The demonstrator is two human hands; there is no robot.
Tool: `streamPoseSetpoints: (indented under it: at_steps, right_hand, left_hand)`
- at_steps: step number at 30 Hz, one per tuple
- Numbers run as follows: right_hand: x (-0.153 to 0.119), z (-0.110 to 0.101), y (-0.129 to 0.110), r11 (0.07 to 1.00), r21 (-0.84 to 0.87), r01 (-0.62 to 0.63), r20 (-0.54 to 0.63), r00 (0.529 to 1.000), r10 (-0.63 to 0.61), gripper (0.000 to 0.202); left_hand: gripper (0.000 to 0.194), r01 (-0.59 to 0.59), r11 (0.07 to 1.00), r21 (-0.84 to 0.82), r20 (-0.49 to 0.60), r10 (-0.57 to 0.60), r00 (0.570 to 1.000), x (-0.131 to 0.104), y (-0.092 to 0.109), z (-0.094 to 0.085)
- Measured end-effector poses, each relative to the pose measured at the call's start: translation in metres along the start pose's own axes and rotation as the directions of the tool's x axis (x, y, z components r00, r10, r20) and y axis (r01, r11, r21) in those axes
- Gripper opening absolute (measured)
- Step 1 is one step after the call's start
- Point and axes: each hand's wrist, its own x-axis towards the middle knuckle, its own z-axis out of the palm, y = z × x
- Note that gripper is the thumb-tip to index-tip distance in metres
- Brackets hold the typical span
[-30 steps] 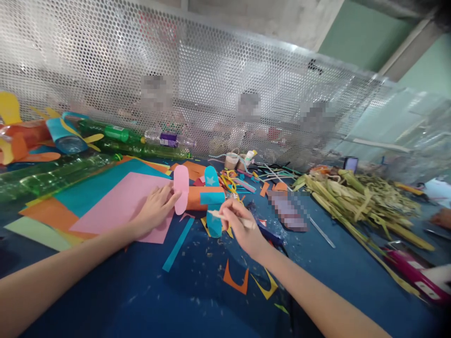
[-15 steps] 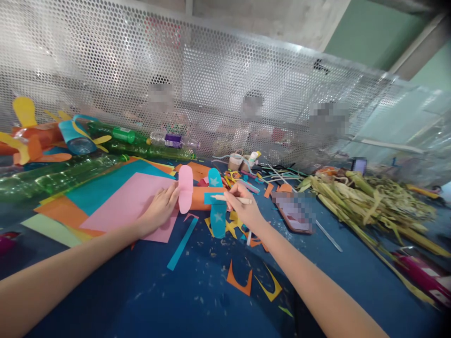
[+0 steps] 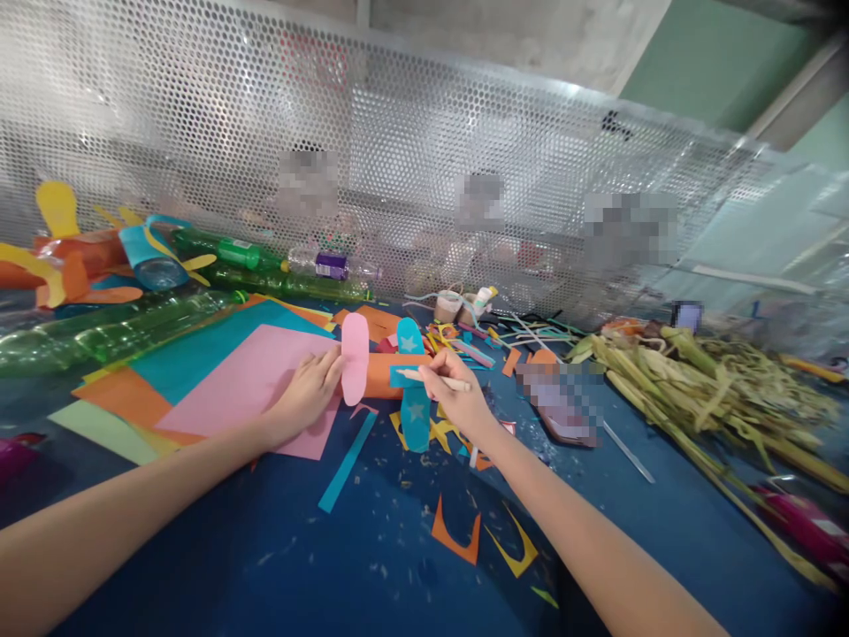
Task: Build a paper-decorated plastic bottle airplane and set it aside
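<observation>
A toy airplane (image 3: 379, 376) has an orange body, a pink rounded crosspiece (image 3: 355, 358) at its left end and a blue wing (image 3: 416, 425) with pale stars. My left hand (image 3: 310, 387) holds the airplane's left end, its fingertips partly hidden behind the pink piece. Between the fingers of my right hand (image 3: 456, 394) is a slim whitish pen (image 3: 451, 383), lying nearly level. Its tip meets a small blue paper strip (image 3: 401, 376) on the body, in front of the wing. The airplane's right end is hidden by my right hand.
Coloured paper sheets (image 3: 225, 389) lie under my left hand. Green bottles (image 3: 152, 323) and other paper-trimmed toys stand at the left. Paper scraps (image 3: 457, 535), a phone (image 3: 557, 402) and dried husks (image 3: 690, 380) lie to the right. A perforated metal screen (image 3: 411, 150) runs behind, with people beyond it.
The whole view has shifted slightly, so things appear a little further right. Both hands keep their places on the airplane and pen, and the pen tip stays at the blue strip.
</observation>
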Motion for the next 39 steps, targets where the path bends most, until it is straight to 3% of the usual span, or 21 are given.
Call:
streamPoseSetpoints:
  at_steps: [7, 14, 24, 39]
  right_hand:
    - [-0.0012, 0.0022, -0.0056, 0.997, -0.072, -0.023, -0.023, 0.999, 0.022, 0.024]
    - [-0.0014, 0.0012, -0.0083, 0.999, -0.026, -0.041, 0.023, 0.999, 0.041, 0.026]
    - [-0.0017, -0.0004, -0.0076, 0.996, -0.064, -0.062, 0.049, 0.997, 0.065, 0.026]
    - [-0.0001, -0.0047, -0.0033, 0.995, -0.058, -0.085, -0.073, 0.994, 0.081, 0.025]
  left_hand:
    - [0.041, 0.030, 0.999, -0.033, 0.014, -0.030, 0.999, 0.0013, 0.0005, -0.0013]
    - [0.043, 0.070, 0.995, -0.077, 0.021, -0.069, 0.997, 0.0020, 0.0022, -0.0027]
    - [0.041, 0.035, 0.998, -0.053, -0.002, -0.035, 0.999, 0.0010, 0.0001, -0.0001]
    - [0.041, 0.019, 0.999, -0.026, 0.031, -0.018, 0.999, 0.0021, -0.0024, 0.0022]
